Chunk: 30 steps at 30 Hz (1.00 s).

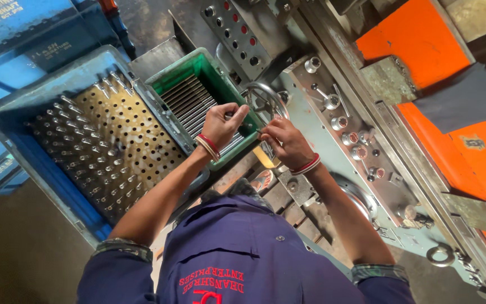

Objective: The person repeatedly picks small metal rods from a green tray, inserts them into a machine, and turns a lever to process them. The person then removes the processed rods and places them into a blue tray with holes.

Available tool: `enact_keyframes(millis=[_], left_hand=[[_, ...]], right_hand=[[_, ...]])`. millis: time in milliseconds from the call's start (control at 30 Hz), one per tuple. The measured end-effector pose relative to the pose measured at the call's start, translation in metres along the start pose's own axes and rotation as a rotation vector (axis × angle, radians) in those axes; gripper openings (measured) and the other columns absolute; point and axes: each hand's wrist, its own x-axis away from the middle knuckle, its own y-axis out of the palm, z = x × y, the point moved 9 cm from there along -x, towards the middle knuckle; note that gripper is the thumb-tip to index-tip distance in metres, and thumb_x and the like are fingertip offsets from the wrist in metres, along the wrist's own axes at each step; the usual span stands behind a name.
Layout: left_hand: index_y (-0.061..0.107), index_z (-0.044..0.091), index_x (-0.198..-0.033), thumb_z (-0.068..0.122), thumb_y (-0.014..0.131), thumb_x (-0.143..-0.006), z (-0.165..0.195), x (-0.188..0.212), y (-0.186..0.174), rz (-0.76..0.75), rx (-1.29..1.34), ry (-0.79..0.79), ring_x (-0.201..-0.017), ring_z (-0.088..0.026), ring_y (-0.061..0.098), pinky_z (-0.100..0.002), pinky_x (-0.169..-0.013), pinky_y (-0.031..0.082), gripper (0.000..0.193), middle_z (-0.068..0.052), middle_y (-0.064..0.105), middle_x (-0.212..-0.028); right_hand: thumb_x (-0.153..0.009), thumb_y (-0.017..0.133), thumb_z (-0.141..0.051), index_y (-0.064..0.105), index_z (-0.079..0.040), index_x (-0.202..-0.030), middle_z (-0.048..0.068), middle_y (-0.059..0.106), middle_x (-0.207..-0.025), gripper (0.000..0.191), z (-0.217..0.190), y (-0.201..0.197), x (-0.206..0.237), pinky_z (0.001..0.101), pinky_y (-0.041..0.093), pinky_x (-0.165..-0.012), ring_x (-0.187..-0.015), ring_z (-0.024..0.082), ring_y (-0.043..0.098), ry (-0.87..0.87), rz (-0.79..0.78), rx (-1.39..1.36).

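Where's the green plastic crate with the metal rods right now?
In the head view, the green plastic crate sits centre-left, between the blue bin holding the perforated brass-coloured plate and the grey machine panel, with the left hand over its near end.

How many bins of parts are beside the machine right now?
2. A green crate of metal rods sits under the left hand, close to the right hand. A blue bin with a perforated rack stands beside it. Others may be out of frame.
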Motion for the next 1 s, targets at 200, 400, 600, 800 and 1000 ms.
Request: enact_keyframes(millis=[200, 400, 600, 800, 1000], left_hand=[[0.075, 0.002, -0.085, 0.029, 0.069, -0.097, -0.031, 0.008, 0.006, -0.126, 0.217, -0.374, -0.046, -0.002, 0.042, -0.023, -0.040, 0.028, 0.030, 0.006, 0.053, -0.056], [0.068, 0.005, -0.076, 0.029, 0.069, -0.096, -0.023, 0.019, 0.015, -0.140, 0.363, -0.453, -0.043, -0.004, 0.039, -0.025, -0.037, 0.025, 0.032, 0.004, 0.052, -0.057], [0.064, 0.006, -0.072, 0.024, 0.067, -0.105, 0.051, 0.001, 0.011, 0.022, 0.309, 0.218, -0.058, -0.002, 0.040, -0.022, -0.052, 0.029, 0.038, 0.007, 0.051, -0.062], [0.068, 0.004, -0.083, 0.023, 0.071, -0.100, 0.033, -0.035, 0.037, -0.005, 0.445, 0.064, -0.053, -0.002, 0.043, -0.024, -0.047, 0.030, 0.026, 0.005, 0.053, -0.064], [0.054, 0.017, -0.102, 0.042, 0.058, -0.101, -0.076, -0.043, -0.037, 0.222, 1.132, -0.459, -0.056, -0.010, 0.048, -0.026, -0.052, 0.042, 0.025, 0.004, 0.052, -0.070]], right_hand=[[-0.090, 0.073, -0.005, 0.070, -0.003, -0.099, 0.010, 0.064, -0.096, 0.010, -0.048, -0.004, -0.009, 0.0527, 0.040, -0.119, -0.104, 0.028, 0.065, -0.279, 0.033, 0.304], [-0.100, 0.062, -0.015, 0.066, -0.005, -0.089, 0.004, 0.059, -0.080, 0.016, -0.002, 0.023, -0.005, 0.0330, 0.046, -0.080, -0.078, 0.016, 0.056, 0.178, -0.067, -0.417], [-0.102, 0.062, -0.021, 0.046, -0.008, -0.058, -0.002, 0.042, -0.057, 0.049, 0.002, 0.044, 0.017, 0.0286, 0.023, -0.050, -0.052, 0.008, 0.033, 0.388, 0.145, -1.273], [-0.099, 0.064, -0.026, 0.051, -0.008, -0.063, -0.005, 0.040, -0.057, 0.043, 0.027, 0.008, 0.011, 0.0283, 0.022, -0.048, -0.050, 0.006, 0.032, 0.363, 0.443, -1.048], [-0.101, 0.067, -0.025, 0.047, -0.007, -0.059, -0.006, 0.039, -0.056, 0.050, 0.116, -0.004, 0.135, 0.0271, 0.024, -0.048, -0.053, 0.004, 0.032, 0.534, 0.583, -0.432]])
